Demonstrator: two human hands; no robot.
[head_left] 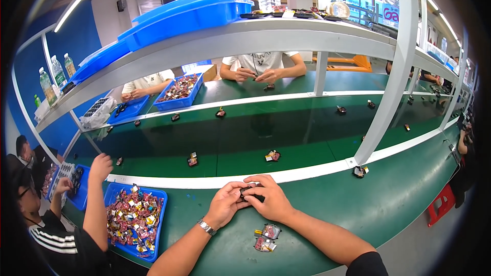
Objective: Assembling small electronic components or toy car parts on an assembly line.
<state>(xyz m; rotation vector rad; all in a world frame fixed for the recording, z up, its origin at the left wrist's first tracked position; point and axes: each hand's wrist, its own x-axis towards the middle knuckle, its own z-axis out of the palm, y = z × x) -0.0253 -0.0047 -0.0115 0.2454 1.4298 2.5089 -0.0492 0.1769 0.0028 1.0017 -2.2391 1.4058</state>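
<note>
Over the green worktop (pixel 317 204), my left hand (pixel 224 207) and my right hand (pixel 270 199) meet around a small black plastic casing (pixel 252 194). Fingers of both hands are closed on it and hide most of its shape. Just in front of my right forearm lie two small electronic assemblies. The upper assembly (pixel 270 231) sits in a dark casing with a reddish board; the lower assembly (pixel 264 245) has a reddish board and a pale square piece. A silver watch is on my left wrist.
A blue tray (pixel 164 214) heaped with small boards stands left, beside a seated co-worker (pixel 56 240). Beyond a white rail (pixel 225 182), assemblies dot a green conveyor belt (pixel 235 158). A white post (pixel 381 102) supports an overhead shelf (pixel 307 30). Opposite, another person (pixel 263 66) handles a small part.
</note>
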